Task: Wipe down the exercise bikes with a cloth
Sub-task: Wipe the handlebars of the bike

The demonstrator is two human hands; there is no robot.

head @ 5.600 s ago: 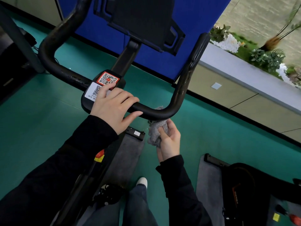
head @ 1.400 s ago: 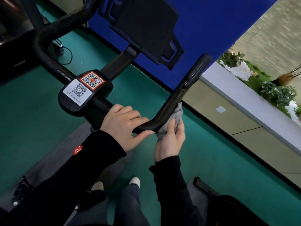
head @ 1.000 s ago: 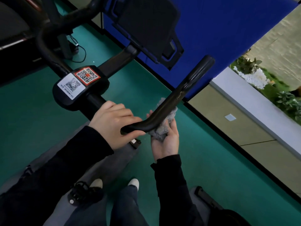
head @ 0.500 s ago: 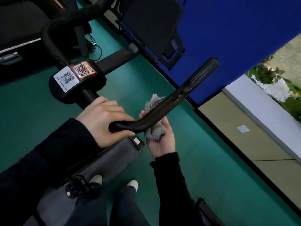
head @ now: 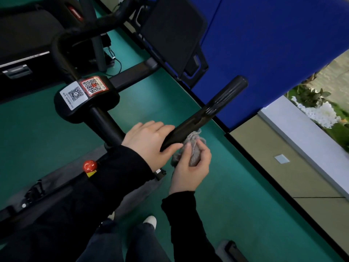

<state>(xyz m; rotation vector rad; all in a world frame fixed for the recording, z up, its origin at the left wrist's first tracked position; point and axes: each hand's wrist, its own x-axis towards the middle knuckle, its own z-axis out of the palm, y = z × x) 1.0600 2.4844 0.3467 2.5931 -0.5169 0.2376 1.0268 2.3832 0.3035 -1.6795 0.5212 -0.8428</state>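
Right of the QR hub (head: 86, 103), the left hand (head: 147, 142) curls its fingers over the handlebar (head: 207, 112) bend, likely steadying it. The right hand (head: 190, 169), fingers closed round the bunched cloth (head: 192, 140), presses it under the bar to wipe there.

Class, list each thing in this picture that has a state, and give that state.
Left hand, grips the handlebar at its bend.
Right hand, holds the grey cloth.
Grey cloth, bunched, touching the handlebar's underside.
QR stickers, stuck flat, unpeeled.
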